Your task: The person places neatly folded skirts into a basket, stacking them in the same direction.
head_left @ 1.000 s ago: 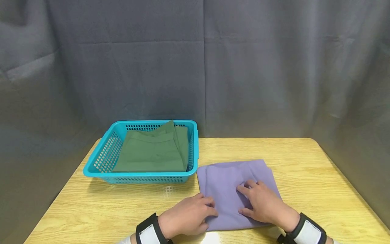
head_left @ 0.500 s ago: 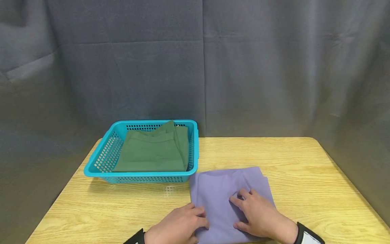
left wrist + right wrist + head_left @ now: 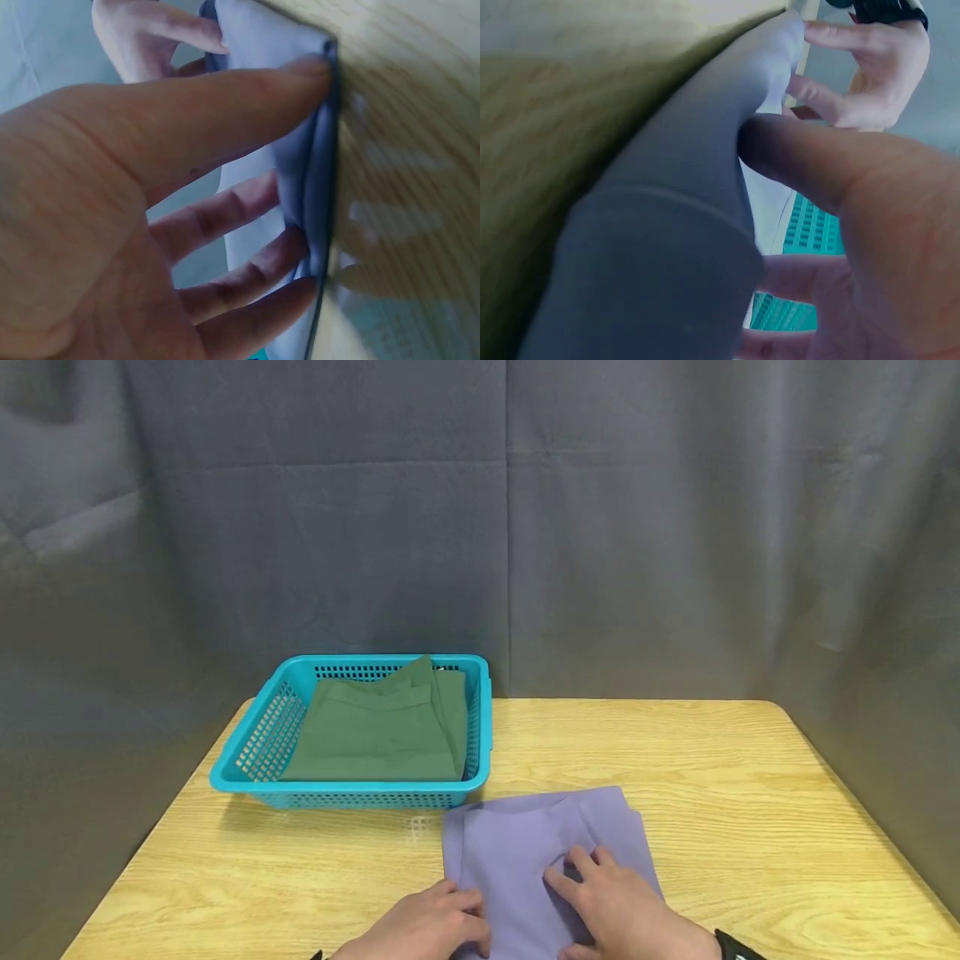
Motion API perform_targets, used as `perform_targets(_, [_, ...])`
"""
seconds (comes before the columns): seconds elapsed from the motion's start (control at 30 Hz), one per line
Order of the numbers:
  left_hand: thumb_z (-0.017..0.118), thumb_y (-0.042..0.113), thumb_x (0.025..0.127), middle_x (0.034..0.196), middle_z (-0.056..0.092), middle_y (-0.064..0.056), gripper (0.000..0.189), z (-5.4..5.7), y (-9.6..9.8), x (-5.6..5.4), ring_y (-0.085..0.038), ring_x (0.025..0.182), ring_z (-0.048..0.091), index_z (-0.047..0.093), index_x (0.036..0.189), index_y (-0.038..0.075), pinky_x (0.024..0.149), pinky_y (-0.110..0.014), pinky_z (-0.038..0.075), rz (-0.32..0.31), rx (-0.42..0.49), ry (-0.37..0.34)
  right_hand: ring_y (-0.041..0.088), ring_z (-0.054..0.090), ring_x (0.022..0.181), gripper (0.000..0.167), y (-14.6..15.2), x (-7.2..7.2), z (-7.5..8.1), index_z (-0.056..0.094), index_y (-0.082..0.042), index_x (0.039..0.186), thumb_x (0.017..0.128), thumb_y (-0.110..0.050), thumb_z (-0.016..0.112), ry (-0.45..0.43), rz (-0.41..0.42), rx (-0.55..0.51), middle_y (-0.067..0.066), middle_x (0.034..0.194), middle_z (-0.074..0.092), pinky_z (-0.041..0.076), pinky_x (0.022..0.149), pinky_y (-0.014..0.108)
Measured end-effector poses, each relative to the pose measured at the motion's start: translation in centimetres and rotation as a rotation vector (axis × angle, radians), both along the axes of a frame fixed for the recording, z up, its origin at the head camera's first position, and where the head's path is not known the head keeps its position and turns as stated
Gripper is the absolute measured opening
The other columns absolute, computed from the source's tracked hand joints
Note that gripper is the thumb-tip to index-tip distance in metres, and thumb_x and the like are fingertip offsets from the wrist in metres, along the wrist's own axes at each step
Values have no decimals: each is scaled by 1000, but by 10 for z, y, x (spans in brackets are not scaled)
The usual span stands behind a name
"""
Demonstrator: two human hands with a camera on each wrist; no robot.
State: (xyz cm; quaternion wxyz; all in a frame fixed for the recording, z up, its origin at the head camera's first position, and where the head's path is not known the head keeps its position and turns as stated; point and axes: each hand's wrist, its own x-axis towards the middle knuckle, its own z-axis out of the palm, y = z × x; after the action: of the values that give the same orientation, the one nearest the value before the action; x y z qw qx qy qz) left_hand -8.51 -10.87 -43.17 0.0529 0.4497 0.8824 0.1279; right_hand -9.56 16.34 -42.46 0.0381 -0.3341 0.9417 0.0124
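A folded purple cloth (image 3: 510,847) lies on the table with its layers slightly offset at the far edge. My left hand (image 3: 427,925) rests at its left edge. In the left wrist view the thumb (image 3: 247,97) reaches to a near corner and the other fingertips touch the folded layers. My right hand (image 3: 622,906) rests on the right part of the cloth, its fingers spread, with a small dark crease by the index finger. Close up in the right wrist view, the thumb (image 3: 802,154) presses against a bulging fold (image 3: 667,217).
A turquoise perforated basket (image 3: 352,787) stands at the back left, just beyond the purple cloth. Inside it lies a folded green cloth (image 3: 375,743) with one corner poking up. Bare wood table (image 3: 720,802) extends to the right. A grey curtain (image 3: 360,552) surrounds the back and sides.
The purple cloth has slid toward me and to the left, with both hands moving along with it. The basket and green cloth stay in place.
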Motion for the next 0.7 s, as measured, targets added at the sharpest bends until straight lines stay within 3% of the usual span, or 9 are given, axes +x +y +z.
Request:
perform_targets(0.13, [68, 41, 86, 80, 46, 19, 8, 1, -5, 1, 2, 69, 33, 72, 82, 35, 62, -10, 33, 19, -8, -55, 27, 57, 97, 74, -8, 2, -1, 59, -23, 131, 71, -61, 79, -9, 4, 31, 8, 116, 57, 56, 66, 38])
perform_targets(0.3, [67, 42, 86, 78, 44, 20, 11, -1, -14, 4, 2, 69, 33, 71, 80, 35, 61, -11, 34, 42, -6, -84, 25, 56, 89, 71, -18, 5, -7, 61, -22, 130, 72, -58, 80, 53, 24, 29, 8, 113, 58, 54, 57, 36])
perform_targets(0.53, [70, 38, 83, 77, 43, 21, 8, -2, -26, 6, 3, 69, 32, 69, 76, 35, 62, -10, 32, 56, -11, -62, 20, 54, 81, 72, -28, 11, -15, 65, -21, 121, 78, -78, 59, 217, 95, -36, 6, 102, 58, 48, 47, 29])
perform_targets(0.63, [70, 37, 82, 76, 43, 21, 8, -1, -29, 6, 3, 68, 30, 70, 75, 34, 62, -9, 29, 54, -5, -60, 21, 57, 86, 75, -27, 9, -13, 64, -20, 123, 78, -79, 58, 189, 113, -50, 6, 106, 59, 50, 51, 29])
perform_targets(0.7, [71, 37, 81, 77, 44, 21, 8, 0, -31, 6, 3, 68, 29, 70, 75, 34, 61, -8, 28, 49, -1, -66, 21, 58, 91, 71, -25, 7, -10, 62, -21, 126, 78, -74, 64, 129, 118, -56, 6, 109, 58, 52, 56, 30])
